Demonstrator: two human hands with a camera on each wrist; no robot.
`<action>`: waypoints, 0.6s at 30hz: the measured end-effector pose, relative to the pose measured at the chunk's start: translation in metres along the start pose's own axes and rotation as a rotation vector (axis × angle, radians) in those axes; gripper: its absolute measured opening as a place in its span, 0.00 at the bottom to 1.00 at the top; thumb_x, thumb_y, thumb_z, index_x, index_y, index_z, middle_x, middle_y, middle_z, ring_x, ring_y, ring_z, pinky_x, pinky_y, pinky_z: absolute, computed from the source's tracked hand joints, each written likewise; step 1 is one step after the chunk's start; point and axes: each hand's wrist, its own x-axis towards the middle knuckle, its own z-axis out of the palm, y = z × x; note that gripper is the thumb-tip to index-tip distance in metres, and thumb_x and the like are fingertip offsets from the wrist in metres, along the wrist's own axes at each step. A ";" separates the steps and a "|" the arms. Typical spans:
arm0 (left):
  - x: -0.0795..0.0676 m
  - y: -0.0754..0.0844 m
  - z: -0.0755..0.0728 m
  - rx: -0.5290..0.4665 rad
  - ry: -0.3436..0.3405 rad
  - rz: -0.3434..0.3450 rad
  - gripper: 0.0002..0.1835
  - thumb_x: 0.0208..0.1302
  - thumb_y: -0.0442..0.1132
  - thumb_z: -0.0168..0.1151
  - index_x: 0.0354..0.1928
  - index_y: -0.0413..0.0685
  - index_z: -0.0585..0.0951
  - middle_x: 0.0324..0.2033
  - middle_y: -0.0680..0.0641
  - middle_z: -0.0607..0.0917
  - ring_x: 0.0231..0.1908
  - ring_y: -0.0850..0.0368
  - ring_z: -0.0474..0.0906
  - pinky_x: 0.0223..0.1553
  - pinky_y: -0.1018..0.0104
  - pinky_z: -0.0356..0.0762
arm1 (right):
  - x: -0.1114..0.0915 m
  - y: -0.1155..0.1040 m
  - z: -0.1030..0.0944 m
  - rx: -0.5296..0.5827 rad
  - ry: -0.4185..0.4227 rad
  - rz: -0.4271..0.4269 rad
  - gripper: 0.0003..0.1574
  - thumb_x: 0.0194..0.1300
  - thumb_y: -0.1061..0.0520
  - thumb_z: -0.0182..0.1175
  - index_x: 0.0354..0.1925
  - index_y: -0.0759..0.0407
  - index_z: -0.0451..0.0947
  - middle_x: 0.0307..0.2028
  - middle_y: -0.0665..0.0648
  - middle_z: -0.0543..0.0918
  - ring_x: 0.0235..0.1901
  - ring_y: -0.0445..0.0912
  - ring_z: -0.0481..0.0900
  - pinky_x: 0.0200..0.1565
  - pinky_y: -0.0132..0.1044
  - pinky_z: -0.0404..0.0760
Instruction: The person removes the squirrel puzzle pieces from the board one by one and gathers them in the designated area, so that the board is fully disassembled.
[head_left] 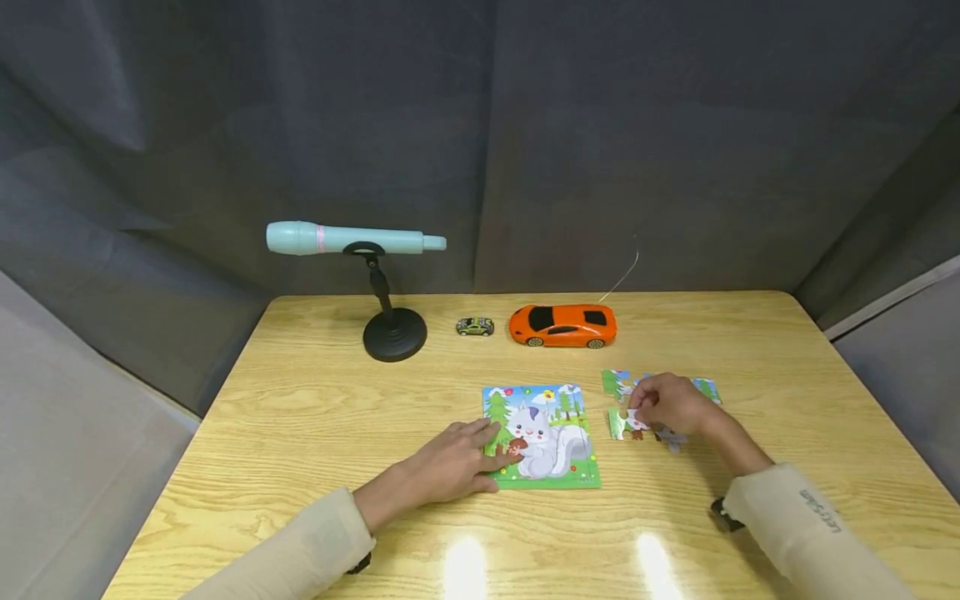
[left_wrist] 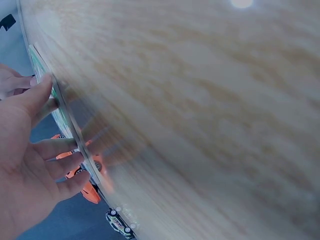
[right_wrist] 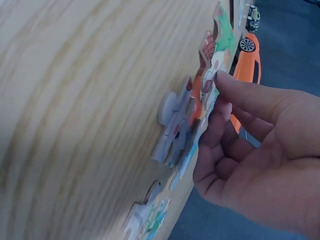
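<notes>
A square picture puzzle (head_left: 551, 450) of a grey squirrel with an acorn lies on the table. My left hand (head_left: 456, 460) rests at its left edge, fingers spread and reaching over the picture. To the right, my right hand (head_left: 675, 403) pinches a puzzle piece (right_wrist: 214, 75) between thumb and fingertips, close over the table. Loose pieces lie around and under that hand: a green one (head_left: 615, 383) behind it, a grey one (head_left: 672, 438) in front. In the right wrist view, several pieces (right_wrist: 172, 132) overlap below the fingers.
An orange toy car (head_left: 564, 327) and a small patterned car (head_left: 475, 326) stand behind the puzzle. At the back left, a light blue toy microphone (head_left: 390, 241) lies across a black stand (head_left: 394, 335). Dark curtains (head_left: 637, 150) hang beyond the wooden table (head_left: 315, 417).
</notes>
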 end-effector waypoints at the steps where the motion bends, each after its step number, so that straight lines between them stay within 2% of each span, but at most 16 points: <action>1: 0.000 0.000 0.000 0.003 0.000 0.001 0.27 0.65 0.58 0.53 0.66 0.67 0.68 0.66 0.38 0.68 0.67 0.42 0.64 0.61 0.51 0.70 | 0.000 0.001 0.001 -0.005 0.003 -0.001 0.03 0.61 0.67 0.58 0.35 0.66 0.77 0.24 0.55 0.76 0.23 0.45 0.71 0.26 0.34 0.71; 12: 0.002 0.002 0.000 -0.016 -0.004 -0.003 0.27 0.65 0.57 0.54 0.66 0.67 0.69 0.69 0.43 0.65 0.67 0.42 0.63 0.62 0.50 0.68 | -0.001 -0.001 0.001 -0.107 0.051 -0.026 0.03 0.62 0.65 0.59 0.36 0.63 0.79 0.26 0.54 0.78 0.25 0.43 0.69 0.26 0.32 0.69; 18: 0.002 0.002 -0.002 -0.034 0.015 -0.003 0.27 0.64 0.57 0.56 0.65 0.65 0.71 0.69 0.43 0.65 0.69 0.44 0.61 0.63 0.49 0.66 | -0.004 -0.010 0.001 -0.096 0.052 -0.048 0.04 0.63 0.65 0.58 0.37 0.63 0.79 0.28 0.55 0.79 0.27 0.44 0.72 0.28 0.31 0.71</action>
